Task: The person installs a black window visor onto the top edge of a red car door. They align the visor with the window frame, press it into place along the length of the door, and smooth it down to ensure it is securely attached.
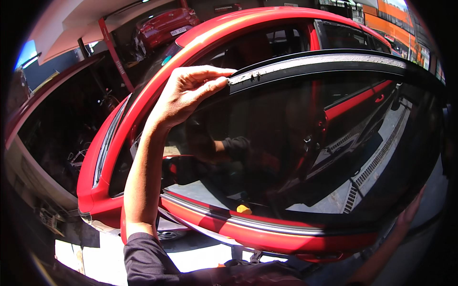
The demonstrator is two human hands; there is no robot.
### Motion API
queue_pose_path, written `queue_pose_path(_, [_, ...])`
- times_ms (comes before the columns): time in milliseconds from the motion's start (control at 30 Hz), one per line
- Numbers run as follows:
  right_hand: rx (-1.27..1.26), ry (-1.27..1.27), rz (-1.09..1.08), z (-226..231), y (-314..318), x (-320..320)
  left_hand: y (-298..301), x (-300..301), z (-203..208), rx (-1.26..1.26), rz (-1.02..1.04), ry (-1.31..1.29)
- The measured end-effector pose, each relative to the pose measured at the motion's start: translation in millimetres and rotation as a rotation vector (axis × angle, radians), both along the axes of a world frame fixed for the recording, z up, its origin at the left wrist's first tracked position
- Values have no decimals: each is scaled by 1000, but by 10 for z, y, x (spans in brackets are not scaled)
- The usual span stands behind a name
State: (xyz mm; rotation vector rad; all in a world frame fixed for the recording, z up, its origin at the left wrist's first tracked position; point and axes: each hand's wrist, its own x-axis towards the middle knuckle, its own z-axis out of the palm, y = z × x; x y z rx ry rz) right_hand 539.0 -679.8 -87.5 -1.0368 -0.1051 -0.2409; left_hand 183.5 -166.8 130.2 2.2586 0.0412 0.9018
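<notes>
1. The left hand (195, 88), toward eleven o'clock, had its thumb and fingers pinched together on the near end of a black arched window trim (353, 69).
2. That trim swept from just above the middle across to two o'clock; a pale grey strip (334, 59) ran along it, with small dark ragged marks close to the fingertips.
3. The right hand (411, 212) was at four o'clock, dim and blurred beside the rear edge of the door; whether it gripped or only rested there, I could not tell.
4. Below the trim, dark window glass (276, 128) filled the centre, showing an arm's reflection.
5. The red car door (267, 233) curved along the bottom from seven to five o'clock, and a small yellow object (244, 209) showed just above its sill at six.
6. The red car body (214, 29) arched over the top, its roof near twelve o'clock.
7. Farther off were a second red car (167, 26) at eleven, a red post (114, 57) at ten and an orange wall (389, 21) near two.
</notes>
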Motion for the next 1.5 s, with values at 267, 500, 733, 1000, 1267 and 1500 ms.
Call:
queue_pose_path(267, [180, 81, 89, 63, 58, 5, 30, 206, 91, 61, 85, 33])
queue_pose_path(500, [118, 20, 78, -78, -74, 102, 51, 107, 222, -88, -195, 149])
queue_pose_path(733, [244, 55, 140, -92, -72, 117, -160, 273, 165, 65, -37, 74])
queue_pose_path(1000, [173, 42, 79, -44, -32, 78, -113, 152, -2, 542, 45, -273])
queue_pose_path(1267, [81, 15, 17, -3, 20, 30, -187, 37, -316, 949, 436, -481])
queue_pose_path(1500, [-7, -48, -18, -174, -131, 148, -556, 33, -181, 1233, 432, -367])
